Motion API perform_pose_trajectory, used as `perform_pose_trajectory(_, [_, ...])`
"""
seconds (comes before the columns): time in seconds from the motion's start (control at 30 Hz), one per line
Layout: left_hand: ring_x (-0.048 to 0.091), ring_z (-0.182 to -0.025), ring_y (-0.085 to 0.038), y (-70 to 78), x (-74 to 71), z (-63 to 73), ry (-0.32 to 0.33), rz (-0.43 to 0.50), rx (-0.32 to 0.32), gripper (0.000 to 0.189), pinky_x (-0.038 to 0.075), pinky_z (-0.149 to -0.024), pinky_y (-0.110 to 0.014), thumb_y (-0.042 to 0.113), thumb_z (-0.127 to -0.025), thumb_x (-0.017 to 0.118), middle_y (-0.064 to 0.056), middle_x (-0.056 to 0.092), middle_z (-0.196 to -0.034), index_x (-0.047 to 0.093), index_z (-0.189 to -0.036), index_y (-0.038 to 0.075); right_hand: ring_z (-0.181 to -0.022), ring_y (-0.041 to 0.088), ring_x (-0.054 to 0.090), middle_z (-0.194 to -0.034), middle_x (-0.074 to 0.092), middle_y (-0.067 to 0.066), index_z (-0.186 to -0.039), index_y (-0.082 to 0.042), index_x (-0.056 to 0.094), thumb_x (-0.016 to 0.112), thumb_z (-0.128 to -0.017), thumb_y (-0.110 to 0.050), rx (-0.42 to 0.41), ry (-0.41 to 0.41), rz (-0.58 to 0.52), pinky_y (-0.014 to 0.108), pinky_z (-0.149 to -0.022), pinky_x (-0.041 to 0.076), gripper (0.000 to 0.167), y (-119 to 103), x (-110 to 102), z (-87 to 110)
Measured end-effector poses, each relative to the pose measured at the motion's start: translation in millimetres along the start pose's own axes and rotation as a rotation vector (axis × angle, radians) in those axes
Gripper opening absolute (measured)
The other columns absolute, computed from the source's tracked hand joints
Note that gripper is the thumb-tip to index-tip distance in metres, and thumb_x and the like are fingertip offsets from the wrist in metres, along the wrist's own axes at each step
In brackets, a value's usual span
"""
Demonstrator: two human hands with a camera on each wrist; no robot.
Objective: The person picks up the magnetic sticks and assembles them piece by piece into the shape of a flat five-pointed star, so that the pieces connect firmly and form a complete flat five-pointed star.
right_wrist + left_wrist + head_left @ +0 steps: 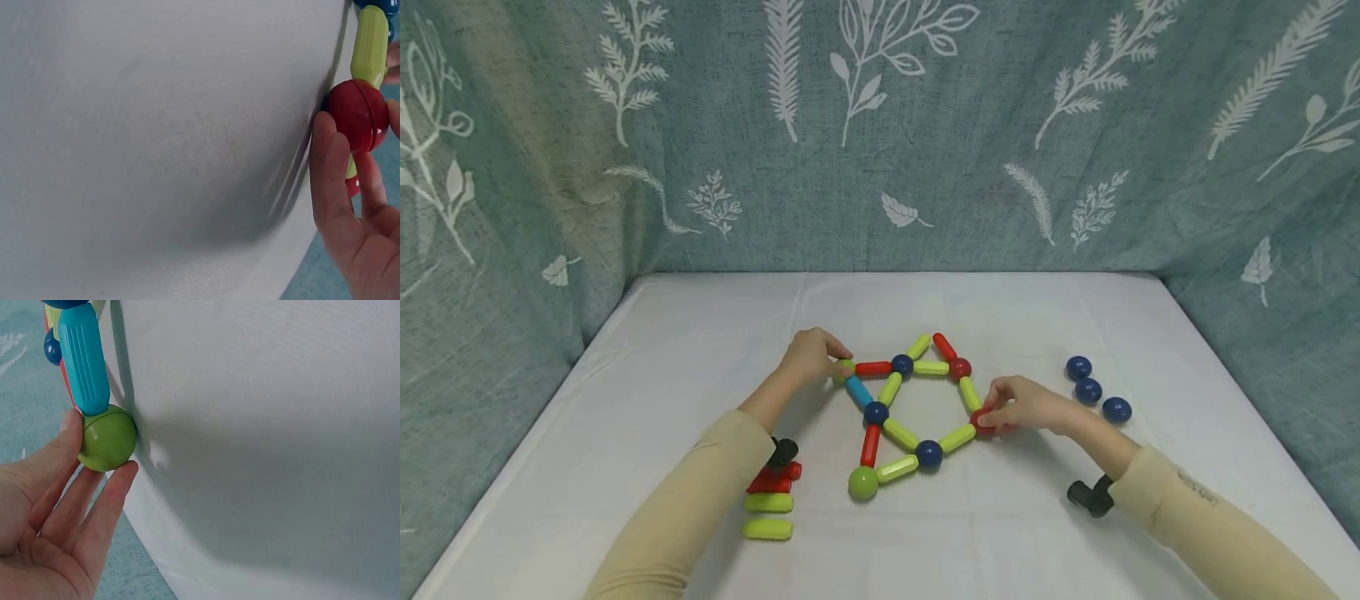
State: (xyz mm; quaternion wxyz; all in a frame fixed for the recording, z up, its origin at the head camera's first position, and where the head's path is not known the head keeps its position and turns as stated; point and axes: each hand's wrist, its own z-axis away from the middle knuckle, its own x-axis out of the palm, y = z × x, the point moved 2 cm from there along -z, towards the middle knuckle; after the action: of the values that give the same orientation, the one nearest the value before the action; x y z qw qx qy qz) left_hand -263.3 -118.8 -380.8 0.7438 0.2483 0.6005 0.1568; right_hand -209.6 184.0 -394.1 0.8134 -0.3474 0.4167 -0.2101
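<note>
On the white table lies a flat frame of toy balls joined by short rods. My left hand [809,357] pinches the green ball [107,440] at its far left corner, where a blue rod [84,362] and a red rod [873,368] meet. At the right side my right hand [1028,403] grips a red ball [356,117] between thumb and fingers; yellow-green rods [958,438] run from it. Dark blue balls [928,454], another red ball [959,368] and a near green ball [862,483] form other joints. Two rods, one red [943,345], stick out at the back.
Several loose blue balls [1087,391] lie to the right of the frame. Left of it are loose yellow-green rods [768,529] and red rods [772,486], partly behind my left sleeve. A patterned curtain [820,200] hangs behind the table [985,542].
</note>
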Motion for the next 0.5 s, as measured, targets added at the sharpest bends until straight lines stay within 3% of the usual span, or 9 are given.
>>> perform_pose_trajectory(0.23, [0.055,-0.103,-0.028,-0.8,0.7,-1.4,0.013,0.025,-0.013,0.025,0.045,-0.084,-0.038,0.018,-0.075,0.076,-0.01,0.067,-0.102,0.072,-0.097,0.005,-0.07,0.017,0.057,-0.084,0.06,0.006,-0.093,-0.002,0.057,0.068,-0.082,-0.018,-0.039,0.013,-0.014,0.029,-0.066,0.049,0.022,3.9,-1.3,3.6])
perform_pose_trajectory(0.5, [0.056,-0.1,-0.026,0.5,0.8,-1.0,0.028,0.025,-0.011,0.024,0.046,-0.082,-0.037,0.017,-0.075,0.076,-0.01,0.067,-0.1,0.072,-0.096,0.005,-0.09,0.022,0.06,-0.104,0.062,0.012,-0.111,0.003,0.058,0.063,-0.087,-0.019,-0.219,0.074,0.004,0.036,-0.077,0.05,0.033,10.2,-32.5,19.8])
